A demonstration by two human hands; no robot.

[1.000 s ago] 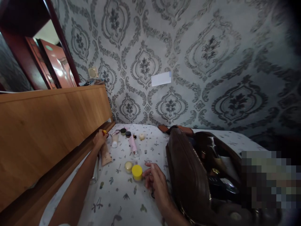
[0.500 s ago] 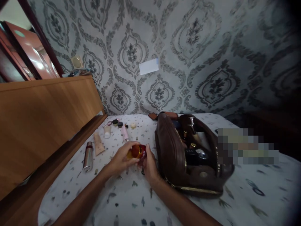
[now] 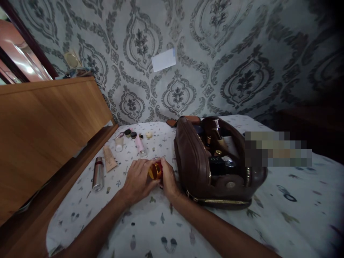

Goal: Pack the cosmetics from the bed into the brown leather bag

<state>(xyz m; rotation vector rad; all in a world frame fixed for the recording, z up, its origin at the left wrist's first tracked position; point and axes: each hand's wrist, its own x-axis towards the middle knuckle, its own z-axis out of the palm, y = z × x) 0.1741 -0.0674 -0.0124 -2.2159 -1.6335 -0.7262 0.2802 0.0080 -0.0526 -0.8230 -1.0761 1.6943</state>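
left hand (image 3: 135, 179) and right hand (image 3: 168, 179) grasping amber-red container (image 3: 155, 171) from opposite sides, likely to steady it | container: near brown bag (image 3: 192, 161) | bag upright, mouth open, apparently keeping contents (image 3: 216, 165) reachable

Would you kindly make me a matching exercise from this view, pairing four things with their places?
1. Amber object
2. Silver cylinder
3. Brown bag
4. White rectangle

A. On the patterned wall
B. Held between left hand and right hand
C. Left of both hands, beside a peach tube
D. Right of both hands

Pairs: 1-B; 2-C; 3-D; 4-A
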